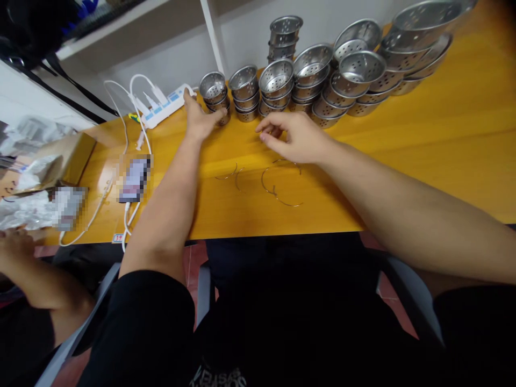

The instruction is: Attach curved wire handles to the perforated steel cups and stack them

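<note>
My left hand (200,119) is spread beside the leftmost stack of perforated metal cups (213,88). Its thumb lies against or just in front of the lower cups, and its other fingers reach toward the end of a power strip (169,107). Over the table, in front of the middle stack of perforated cups (277,80), hovers my right hand (296,135). Its fingers are loosely curled, the thumb apart from them, and nothing shows between them. Below the hands, several thin curved wires (264,180) lie on the wooden table (242,215).
More stacks of perforated metal cups (358,75), larger toward the right, line the back. At left are a phone (135,180) with white cables, a second blurred device (69,208), a cardboard box (72,156) and plastic bags. Another person's arm (40,279) rests at far left.
</note>
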Demonstrator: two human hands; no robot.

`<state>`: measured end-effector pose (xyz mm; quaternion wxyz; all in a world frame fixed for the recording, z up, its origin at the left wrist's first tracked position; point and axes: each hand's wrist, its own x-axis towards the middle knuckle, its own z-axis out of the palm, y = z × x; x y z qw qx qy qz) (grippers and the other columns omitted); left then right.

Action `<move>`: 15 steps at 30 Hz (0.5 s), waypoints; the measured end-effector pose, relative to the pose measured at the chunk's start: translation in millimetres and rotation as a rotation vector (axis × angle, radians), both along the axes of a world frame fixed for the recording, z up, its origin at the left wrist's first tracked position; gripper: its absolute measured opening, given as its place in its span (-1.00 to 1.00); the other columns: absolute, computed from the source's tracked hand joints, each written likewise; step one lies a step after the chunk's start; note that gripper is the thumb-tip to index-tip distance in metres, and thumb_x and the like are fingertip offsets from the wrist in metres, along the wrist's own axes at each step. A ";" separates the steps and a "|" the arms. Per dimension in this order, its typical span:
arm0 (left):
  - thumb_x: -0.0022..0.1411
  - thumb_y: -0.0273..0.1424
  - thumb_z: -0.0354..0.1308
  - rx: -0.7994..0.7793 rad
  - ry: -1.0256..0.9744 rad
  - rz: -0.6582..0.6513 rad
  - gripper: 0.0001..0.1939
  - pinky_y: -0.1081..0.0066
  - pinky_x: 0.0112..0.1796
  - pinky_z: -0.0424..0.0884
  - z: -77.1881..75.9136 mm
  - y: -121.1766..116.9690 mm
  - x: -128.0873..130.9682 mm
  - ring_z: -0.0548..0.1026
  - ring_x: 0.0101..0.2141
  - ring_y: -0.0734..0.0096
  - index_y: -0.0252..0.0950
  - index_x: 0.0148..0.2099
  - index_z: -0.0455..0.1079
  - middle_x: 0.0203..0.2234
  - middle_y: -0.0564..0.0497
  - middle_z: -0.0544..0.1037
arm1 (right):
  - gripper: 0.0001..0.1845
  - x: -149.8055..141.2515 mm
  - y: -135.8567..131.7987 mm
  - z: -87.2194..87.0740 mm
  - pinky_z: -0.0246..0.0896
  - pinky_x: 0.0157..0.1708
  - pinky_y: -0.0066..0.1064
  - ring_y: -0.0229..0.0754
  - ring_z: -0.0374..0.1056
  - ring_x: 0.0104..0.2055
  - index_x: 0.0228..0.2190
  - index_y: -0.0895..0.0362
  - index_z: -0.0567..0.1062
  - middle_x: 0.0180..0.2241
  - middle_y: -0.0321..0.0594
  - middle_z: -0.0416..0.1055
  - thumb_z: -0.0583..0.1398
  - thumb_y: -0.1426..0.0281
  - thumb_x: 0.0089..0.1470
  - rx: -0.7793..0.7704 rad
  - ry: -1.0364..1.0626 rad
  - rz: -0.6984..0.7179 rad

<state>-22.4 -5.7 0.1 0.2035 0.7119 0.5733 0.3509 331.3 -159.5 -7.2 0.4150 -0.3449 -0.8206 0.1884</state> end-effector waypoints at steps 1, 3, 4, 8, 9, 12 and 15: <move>0.36 -0.21 0.76 -0.015 -0.068 0.084 0.47 -0.27 0.82 0.28 4.3 -10.1 0.0 0.22 0.84 -0.26 -0.11 0.86 -0.26 0.93 -0.40 -0.01 | -0.73 0.3 -1.6 1.8 0.75 0.09 0.06 0.18 0.72 -0.09 0.17 -0.03 0.83 -0.07 -0.09 0.80 0.43 0.12 0.65 0.005 -0.001 -0.001; 0.31 -0.31 0.80 -0.068 -0.164 0.162 0.37 -0.24 0.79 0.35 14.1 -40.3 4.5 0.31 0.81 -0.25 0.01 0.81 -0.06 0.89 -0.30 0.19 | -0.68 1.0 -7.0 8.4 0.76 0.16 0.13 0.25 0.74 -0.02 0.18 -0.05 0.82 -0.04 -0.07 0.81 0.43 0.04 0.67 0.019 0.001 -0.011; 0.31 -0.37 0.78 -0.103 -0.194 0.170 0.33 -0.25 0.80 0.34 18.4 -58.2 8.0 0.29 0.82 -0.23 0.02 0.80 -0.02 0.89 -0.27 0.22 | -0.66 1.7 -10.8 13.4 0.76 0.21 0.17 0.28 0.75 0.03 0.19 -0.07 0.81 -0.02 -0.06 0.81 0.43 0.00 0.68 0.029 0.003 -0.023; 0.51 -0.32 0.73 -0.225 -0.205 0.121 0.12 -0.14 0.81 0.37 21.4 -118.5 15.2 0.32 0.81 -0.17 -0.25 0.77 0.07 0.92 -0.42 0.08 | -0.77 12.1 -24.0 45.0 0.75 0.30 0.13 0.26 0.74 0.10 0.22 -0.15 0.79 0.08 -0.05 0.82 0.42 0.07 0.75 0.163 0.008 -0.136; 0.50 -0.32 0.73 -0.222 -0.206 0.106 0.11 -0.12 0.80 0.39 18.4 -126.5 14.2 0.32 0.80 -0.20 -0.25 0.76 0.10 0.91 -0.42 0.10 | -0.82 18.0 -23.4 54.9 0.75 0.26 0.08 0.21 0.75 0.06 0.22 -0.11 0.78 0.08 -0.05 0.82 0.41 0.19 0.75 0.267 0.022 -0.177; 0.47 -0.34 0.71 -0.229 -0.164 0.086 0.09 -0.18 0.81 0.37 6.0 -132.8 8.3 0.30 0.82 -0.33 -0.25 0.76 0.14 0.89 -0.48 0.11 | -0.73 46.3 -1.9 85.9 0.70 0.10 -0.11 0.04 0.74 -0.01 0.27 0.12 0.79 0.11 -0.02 0.83 0.38 0.50 0.68 0.468 0.050 -0.310; 0.46 -0.35 0.66 -0.214 -0.065 0.034 0.08 -0.24 0.83 0.30 -4.2 -127.5 5.7 0.30 0.83 -0.39 -0.28 0.77 0.15 0.87 -0.53 0.11 | -0.52 86.5 50.8 112.2 0.60 0.04 -0.33 0.03 0.74 0.17 0.56 0.31 0.63 0.37 0.08 0.76 0.35 0.40 0.82 0.326 -0.038 -0.371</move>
